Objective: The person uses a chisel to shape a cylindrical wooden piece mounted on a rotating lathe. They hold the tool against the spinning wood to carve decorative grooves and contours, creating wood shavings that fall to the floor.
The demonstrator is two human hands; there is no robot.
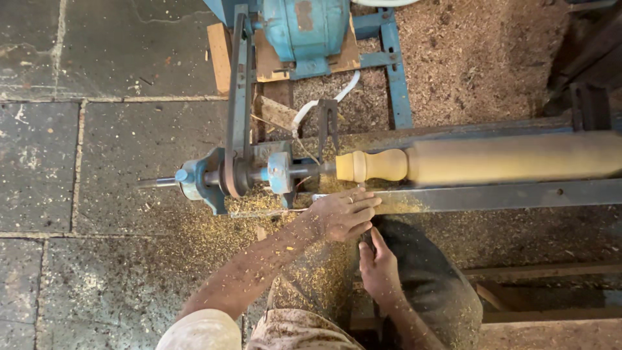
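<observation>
Spindle blank turns between lathe centres, just above both hands. Left hand fingers curl over a barely visible chisel at the tool rest; right hand grips its handle. Judged risk: knuckles near wood, drive belt exposed; a catch could kick.

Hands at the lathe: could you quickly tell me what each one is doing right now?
Left hand: fingers curled, resting on the metal rail; any grip hidden.
Right hand: closed around a mostly hidden dark tool handle.

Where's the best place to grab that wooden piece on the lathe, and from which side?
Probably the long, straight section of the wooden spindle, taken from the near side above the metal rail. It is wide and even there; the bulbed end narrows toward the blue headstock and belt.
</observation>
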